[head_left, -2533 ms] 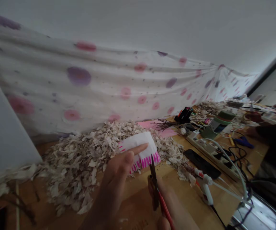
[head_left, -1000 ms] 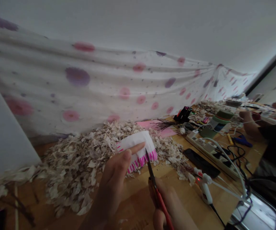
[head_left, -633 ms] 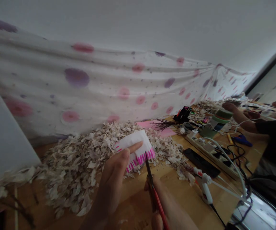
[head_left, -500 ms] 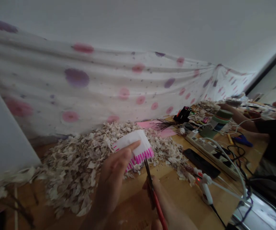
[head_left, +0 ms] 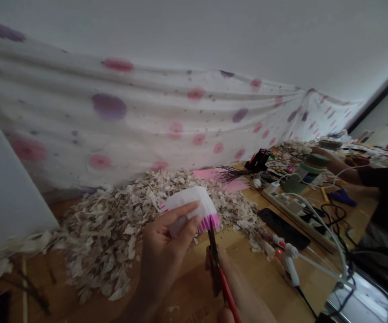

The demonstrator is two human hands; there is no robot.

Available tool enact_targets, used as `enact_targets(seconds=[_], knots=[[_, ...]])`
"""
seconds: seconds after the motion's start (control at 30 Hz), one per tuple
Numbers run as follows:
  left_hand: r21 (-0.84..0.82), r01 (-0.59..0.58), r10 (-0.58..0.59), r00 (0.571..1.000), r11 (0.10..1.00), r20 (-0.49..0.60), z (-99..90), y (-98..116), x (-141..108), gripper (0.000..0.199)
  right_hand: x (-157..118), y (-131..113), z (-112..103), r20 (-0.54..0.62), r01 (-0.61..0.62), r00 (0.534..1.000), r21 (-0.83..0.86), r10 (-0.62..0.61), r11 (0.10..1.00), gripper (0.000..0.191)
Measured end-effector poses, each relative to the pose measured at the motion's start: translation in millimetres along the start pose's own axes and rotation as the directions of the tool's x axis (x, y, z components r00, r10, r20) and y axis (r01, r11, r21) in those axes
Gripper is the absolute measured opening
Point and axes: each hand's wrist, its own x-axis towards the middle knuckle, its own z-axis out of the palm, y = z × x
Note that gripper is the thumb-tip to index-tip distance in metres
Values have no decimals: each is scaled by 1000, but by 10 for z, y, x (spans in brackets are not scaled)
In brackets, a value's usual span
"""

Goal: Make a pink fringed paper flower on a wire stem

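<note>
My left hand (head_left: 170, 244) pinches a curved piece of white paper (head_left: 194, 197) between thumb and fingers. Along its lower edge the paper carries a pink fringe (head_left: 215, 220) of narrow strips. My right hand (head_left: 225, 269) is closed around red-handled scissors (head_left: 222, 278). Their dark blade tips point up and touch or overlap the fringe; I cannot tell whether the blades are parted. Behind and left of the paper spreads a large heap of pale dried petals or flakes (head_left: 113, 237).
To the right lie a black phone (head_left: 284, 228), a white glue gun (head_left: 288, 264) with a red light and a power strip (head_left: 298, 215) with cables. A green-and-white jar (head_left: 310, 172) stands behind. Another person's arm (head_left: 343, 172) reaches in at far right. Dark thin twigs (head_left: 229, 172) lie on pink paper.
My left thumb has come down onto the paper, where the fingers were stretched along it before. The paper and scissors have shifted slightly right, with the scissor tips higher against the fringe.
</note>
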Motion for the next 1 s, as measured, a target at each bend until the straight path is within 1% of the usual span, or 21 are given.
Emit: enact_targets(seconds=[0.03,0.07,0.2,0.3,0.4,0.5,0.7,0.83,1.0], knots=[[-7,7,-7,1000,1000,-1,8,5,-3,19,-5,-1,3,-7,-3,1000,2,3,1000,86],[-11,17,-17,1000,1000,-4,15,10,-5,19,-12,-3,3,-12,-10,1000,4,10,1000,92],[-14,25,-25,1000,1000,-4,28,20,-2,19,-31,-9,0,-22,-43,999,13,43,999,95],[-27,19,-19,1000,999,-6,34,19,5,18,-27,-13,-3,-26,-45,999,24,45,999,102],[-25,38,-38,999,999,2,36,9,9,20,-14,-16,0,-22,-40,999,51,41,998,102],[-7,52,-52,998,999,25,30,-8,15,23,-4,-21,16,-16,-65,998,86,67,994,102],[-7,28,-27,999,1000,33,20,-32,31,22,-16,-27,53,46,-103,994,171,96,980,106],[-26,43,-42,999,999,31,28,-22,26,21,-21,-3,58,8,-72,997,187,72,980,114],[-81,85,-84,996,993,9,41,8,12,21,46,-93,30,4,-124,992,222,126,967,99]])
